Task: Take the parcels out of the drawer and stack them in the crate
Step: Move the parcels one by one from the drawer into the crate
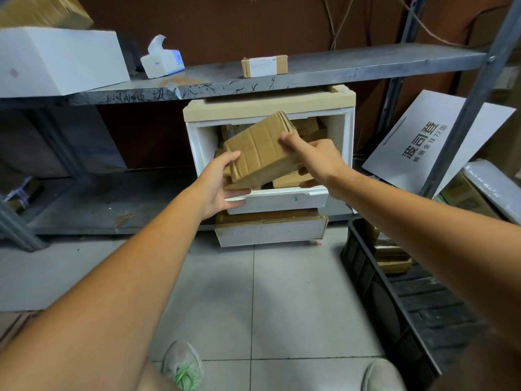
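A brown cardboard parcel (260, 149) is held tilted in the air in front of the open white drawer (277, 199). My left hand (218, 187) supports its lower left corner from below. My right hand (317, 160) grips its right end, thumb on top. Behind it, more cardboard parcels (308, 128) lie inside the white drawer unit (197, 136). The black plastic crate (363, 266) stands on the floor at the lower right, with a few brown parcels (393, 259) at its far end; my right forearm hides part of it.
A second drawer (270, 231) sits pulled out below. The grey metal shelf (352, 69) above carries a small labelled parcel (264, 66), a tissue pack (162, 62) and a white box (56, 59). A grey printed sheet (423, 142) leans at the right behind a rack post (468, 108). My shoes stand on floor tiles.
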